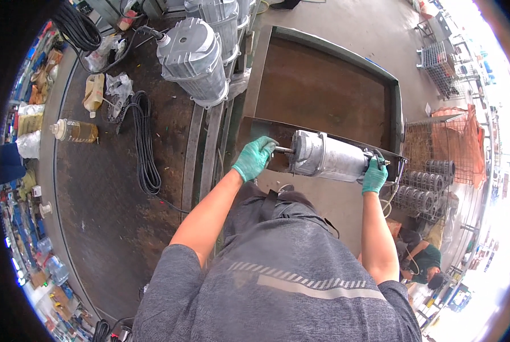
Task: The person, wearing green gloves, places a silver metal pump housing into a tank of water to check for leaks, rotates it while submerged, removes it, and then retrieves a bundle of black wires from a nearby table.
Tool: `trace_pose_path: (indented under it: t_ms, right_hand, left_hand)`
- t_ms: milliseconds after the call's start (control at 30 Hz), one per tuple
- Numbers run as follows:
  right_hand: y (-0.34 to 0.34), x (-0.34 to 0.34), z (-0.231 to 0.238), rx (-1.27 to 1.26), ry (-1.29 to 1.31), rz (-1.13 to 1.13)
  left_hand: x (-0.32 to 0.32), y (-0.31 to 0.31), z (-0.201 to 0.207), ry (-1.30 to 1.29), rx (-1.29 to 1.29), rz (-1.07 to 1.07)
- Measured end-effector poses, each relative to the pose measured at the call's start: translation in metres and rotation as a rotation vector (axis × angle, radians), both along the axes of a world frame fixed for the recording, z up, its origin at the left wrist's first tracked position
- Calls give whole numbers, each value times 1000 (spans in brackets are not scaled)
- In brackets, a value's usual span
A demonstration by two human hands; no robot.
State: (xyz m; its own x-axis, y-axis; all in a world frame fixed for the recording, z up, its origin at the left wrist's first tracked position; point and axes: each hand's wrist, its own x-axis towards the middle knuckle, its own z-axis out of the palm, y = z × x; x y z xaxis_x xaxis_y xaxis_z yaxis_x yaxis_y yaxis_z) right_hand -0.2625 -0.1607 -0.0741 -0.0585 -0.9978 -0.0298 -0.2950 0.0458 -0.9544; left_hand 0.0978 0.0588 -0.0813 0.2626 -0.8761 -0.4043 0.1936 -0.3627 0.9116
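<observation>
Metal cylinder (336,158), dull silver-grey and mottled, with a raised band toward its left end, lies crosswise between the hands at the near side of the brown-floored tray (323,85); contact with the tray cannot be told. Left hand (256,158), green-gloved: grip closed about the protruding shaft (284,150). Right hand (374,174), likewise gloved: grip curled around the end fittings (376,156). Ribbed grey housing (193,62) stands by the worktop (124,228).

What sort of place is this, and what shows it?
Looks like an industrial workshop, perhaps for motors or pumps: ribbed metal housings standing in a row, a coiled black cable on a stained worktop, and a metal cylinder with a protruding shaft.
</observation>
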Motion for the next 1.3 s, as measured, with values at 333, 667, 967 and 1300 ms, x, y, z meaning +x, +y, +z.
trace_pose_path:
  t_ms: [333, 667, 967, 1300]
  right_hand:
    - [-7, -2, 2, -11, 158, 23]
    - [1, -4, -4, -37, 16, 26]
    - [6, -5, -3, -105, 10, 50]
    - [11, -4, 0, -35, -94, 55]
  left_hand:
    - [9, -17, 24, 205, 272, -42]
    - [6, -14, -4, -573, 116, -318]
    - [11, -7, -6, 326, 29, -234]
    - [4, -14, -6, -216, -8, -285]
